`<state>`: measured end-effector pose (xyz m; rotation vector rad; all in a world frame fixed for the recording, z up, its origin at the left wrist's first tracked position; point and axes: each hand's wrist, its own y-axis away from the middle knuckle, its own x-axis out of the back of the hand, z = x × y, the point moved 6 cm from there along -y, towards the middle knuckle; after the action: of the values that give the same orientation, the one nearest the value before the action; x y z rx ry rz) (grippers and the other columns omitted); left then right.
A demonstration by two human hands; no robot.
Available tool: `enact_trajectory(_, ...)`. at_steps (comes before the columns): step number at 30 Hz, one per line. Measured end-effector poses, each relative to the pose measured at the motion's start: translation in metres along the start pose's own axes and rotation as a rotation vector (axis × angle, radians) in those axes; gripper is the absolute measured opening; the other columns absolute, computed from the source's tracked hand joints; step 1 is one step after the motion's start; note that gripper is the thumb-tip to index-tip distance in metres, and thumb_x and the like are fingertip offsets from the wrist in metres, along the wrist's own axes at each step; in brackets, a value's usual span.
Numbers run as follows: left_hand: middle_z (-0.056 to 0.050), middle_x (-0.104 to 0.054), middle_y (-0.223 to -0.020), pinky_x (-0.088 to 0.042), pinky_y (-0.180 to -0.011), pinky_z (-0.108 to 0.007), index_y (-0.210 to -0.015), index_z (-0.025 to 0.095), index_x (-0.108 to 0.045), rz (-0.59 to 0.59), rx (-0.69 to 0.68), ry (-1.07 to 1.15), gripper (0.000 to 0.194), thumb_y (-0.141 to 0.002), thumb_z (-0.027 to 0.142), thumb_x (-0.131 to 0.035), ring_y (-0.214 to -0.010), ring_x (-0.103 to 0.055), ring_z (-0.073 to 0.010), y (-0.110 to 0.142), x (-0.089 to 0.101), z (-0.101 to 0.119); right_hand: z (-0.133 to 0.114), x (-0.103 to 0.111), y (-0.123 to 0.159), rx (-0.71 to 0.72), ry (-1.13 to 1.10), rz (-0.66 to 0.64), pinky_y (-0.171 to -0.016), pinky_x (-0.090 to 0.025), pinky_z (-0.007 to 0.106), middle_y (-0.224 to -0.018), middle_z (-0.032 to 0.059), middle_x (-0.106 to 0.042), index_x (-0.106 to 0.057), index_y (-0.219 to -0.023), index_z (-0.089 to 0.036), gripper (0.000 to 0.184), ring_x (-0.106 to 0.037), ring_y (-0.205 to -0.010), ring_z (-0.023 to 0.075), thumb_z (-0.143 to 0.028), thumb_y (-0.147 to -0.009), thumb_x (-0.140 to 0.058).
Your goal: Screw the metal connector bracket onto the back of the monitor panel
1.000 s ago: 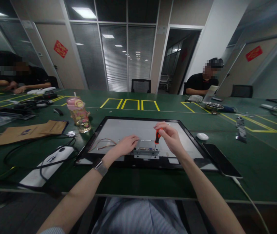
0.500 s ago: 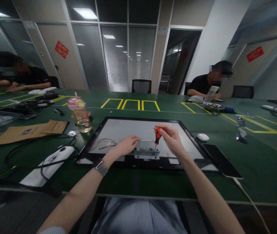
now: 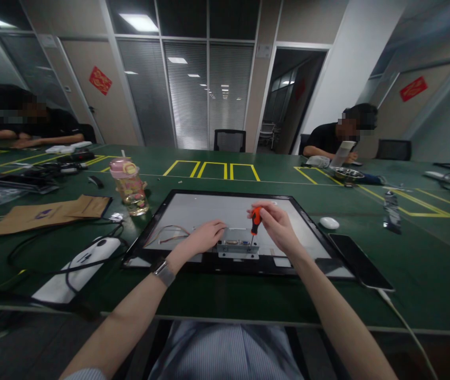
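A flat display panel (image 3: pixel 185 211) with a black frame lies on the table, its pale back facing up. At its near edge sits a metal bracket (image 3: pixel 238 255) with connector sockets in it. My right hand (image 3: pixel 278 224) grips a red-and-black screwdriver (image 3: pixel 256 220) by the handle. The screwdriver stands nearly upright, with its tip down at the right part of the bracket. My left hand (image 3: pixel 207 236) is closed at the bracket's left end, steadying it; its fingertips are partly hidden. Thin wires (image 3: pixel 169 232) lie on the panel left of this hand.
Left stand a pink-lidded drink bottle (image 3: pixel 130 187), a brown paper bag (image 3: pixel 50 215) and a white power strip (image 3: pixel 80 269) with cables. Right lie a phone (image 3: pixel 361 258) on a cable, a white oval case (image 3: pixel 329 222) and a metal bowl (image 3: pixel 348 175). Several people sit across the table.
Hardly anything differs. My right hand and the screwdriver have shifted very slightly, with the tip still at the bracket. My left hand has stayed in place.
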<state>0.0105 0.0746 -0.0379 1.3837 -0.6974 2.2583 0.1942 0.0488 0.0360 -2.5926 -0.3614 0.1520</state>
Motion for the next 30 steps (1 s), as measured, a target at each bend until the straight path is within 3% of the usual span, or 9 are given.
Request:
enact_trajectory(3,-0.009,-0.059,-0.123,-0.04,-0.102,-0.035,-0.117,0.017,-0.059,0.002,-0.011,-0.008,0.036,-0.096,0.027,-0.031,-0.112,-0.055,-0.0203,0.0,0.0,0.001,-0.003,0.0,0.0,0.051,0.039,0.004,-0.085,-0.048,0.036,-0.09,0.0047,-0.064,-0.068,-0.092,-0.025,0.019,-0.06,-0.09,0.019,-0.039,-0.089,-0.055)
enact_trajectory(5,-0.008,-0.059,-0.123,-0.04,-0.102,-0.034,-0.117,0.017,-0.059,0.003,-0.015,-0.005,0.035,-0.096,0.027,-0.031,-0.112,-0.055,-0.0201,0.001,0.001,0.002,-0.007,0.0,0.0,0.108,0.066,-0.002,-0.089,-0.047,0.036,-0.096,0.0045,-0.061,-0.069,-0.084,-0.025,0.013,-0.058,-0.098,0.0196,-0.036,-0.084,-0.063)
enact_trajectory(8,-0.007,-0.059,-0.122,-0.041,-0.102,-0.033,-0.117,0.018,-0.059,0.001,-0.01,0.009,0.035,-0.097,0.027,-0.031,-0.111,-0.056,-0.0194,0.001,0.001,0.002,-0.008,0.002,0.0,0.136,0.069,0.005,-0.086,-0.049,0.036,-0.092,0.0028,-0.06,-0.068,-0.08,-0.025,0.008,-0.058,-0.092,0.0186,-0.031,-0.077,-0.072)
enact_trajectory(12,-0.008,-0.06,-0.122,-0.041,-0.101,-0.033,-0.117,0.017,-0.058,-0.004,-0.011,0.009,0.035,-0.096,0.026,-0.031,-0.11,-0.056,-0.0191,0.001,0.001,0.003,-0.003,0.005,0.0,0.072,0.076,0.028,-0.073,-0.052,0.034,-0.086,0.0031,-0.066,-0.067,-0.097,-0.025,0.015,-0.062,-0.082,0.018,-0.035,-0.087,-0.06)
enact_trajectory(14,-0.009,-0.059,-0.122,-0.041,-0.101,-0.033,-0.117,0.017,-0.058,-0.003,-0.012,0.007,0.036,-0.096,0.026,-0.031,-0.11,-0.056,-0.0193,0.001,0.001,0.002,-0.004,0.005,0.0,0.075,0.091,0.027,-0.076,-0.051,0.035,-0.089,0.0045,-0.068,-0.067,-0.099,-0.025,0.019,-0.063,-0.085,0.0191,-0.036,-0.091,-0.054)
enact_trajectory(17,-0.009,-0.059,-0.121,-0.041,-0.101,-0.034,-0.117,0.017,-0.059,-0.001,-0.009,0.015,0.036,-0.097,0.027,-0.03,-0.11,-0.057,-0.0198,0.0,0.0,0.001,-0.009,0.005,-0.001,0.125,0.135,0.025,-0.087,-0.048,0.039,-0.099,0.0063,-0.065,-0.07,-0.091,-0.025,0.019,-0.061,-0.098,0.0216,-0.035,-0.09,-0.054)
enact_trajectory(21,-0.008,-0.06,-0.121,-0.041,-0.101,-0.033,-0.117,0.018,-0.059,0.006,-0.006,0.027,0.036,-0.097,0.03,-0.031,-0.11,-0.056,-0.0197,0.001,0.0,0.0,-0.013,0.008,-0.001,0.161,0.165,0.064,-0.079,-0.05,0.035,-0.089,0.0038,-0.061,-0.071,-0.08,-0.025,0.007,-0.06,-0.089,0.0194,-0.031,-0.081,-0.067)
enact_trajectory(25,-0.008,-0.059,-0.122,-0.041,-0.102,-0.033,-0.117,0.017,-0.058,0.001,0.005,0.033,0.037,-0.097,0.029,-0.03,-0.11,-0.056,-0.0194,0.001,-0.001,-0.002,-0.01,0.009,-0.001,0.09,0.15,0.068,-0.077,-0.052,0.034,-0.087,0.0036,-0.067,-0.069,-0.097,-0.025,0.014,-0.063,-0.084,0.0176,-0.031,-0.085,-0.063)
enact_trajectory(30,-0.008,-0.058,-0.123,-0.04,-0.102,-0.033,-0.118,0.018,-0.057,-0.002,-0.002,0.01,0.036,-0.097,0.029,-0.03,-0.11,-0.056,-0.019,0.0,-0.002,-0.003,-0.016,-0.004,0.004,0.088,0.124,-0.108,-0.088,-0.051,0.04,-0.102,0.0065,-0.069,-0.066,-0.11,-0.025,0.023,-0.065,-0.096,0.0209,-0.031,-0.089,-0.057)
